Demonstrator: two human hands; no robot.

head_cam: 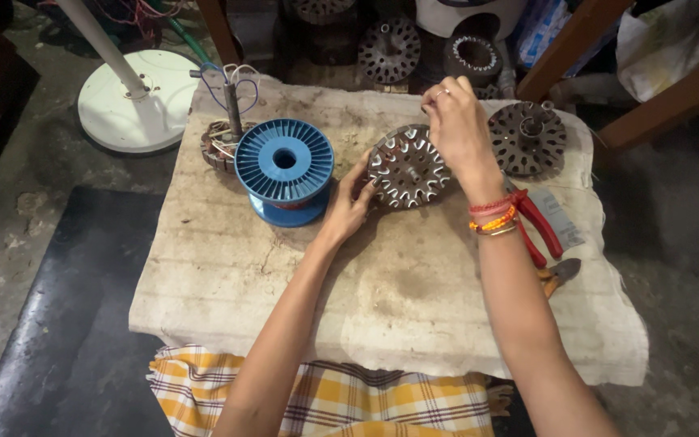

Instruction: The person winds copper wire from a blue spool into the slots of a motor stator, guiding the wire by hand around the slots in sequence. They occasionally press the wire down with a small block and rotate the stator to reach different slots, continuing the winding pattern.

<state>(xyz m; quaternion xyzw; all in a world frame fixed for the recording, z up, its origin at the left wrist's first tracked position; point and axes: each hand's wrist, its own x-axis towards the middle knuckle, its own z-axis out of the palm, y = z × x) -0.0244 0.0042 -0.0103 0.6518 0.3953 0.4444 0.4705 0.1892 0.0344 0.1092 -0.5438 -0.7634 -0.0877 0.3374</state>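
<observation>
Checked cloth (325, 396) lies nearest us, under the pale work pad (382, 307) where we work. Our left hand (348, 206) clamps the stator core (408, 168) at its lower left edge, holding it tilted near the pad's middle; our right hand (456, 121) has thumb and forefinger pinched together above its upper rim, on something too fine to make out. We judge it best to keep the core steady and the pinch taut. Left of us stands the blue spool (285, 166), touching a wound stator (222, 142); a second core (527, 137) and red pliers (540, 226) crowd the right arm's side.
</observation>
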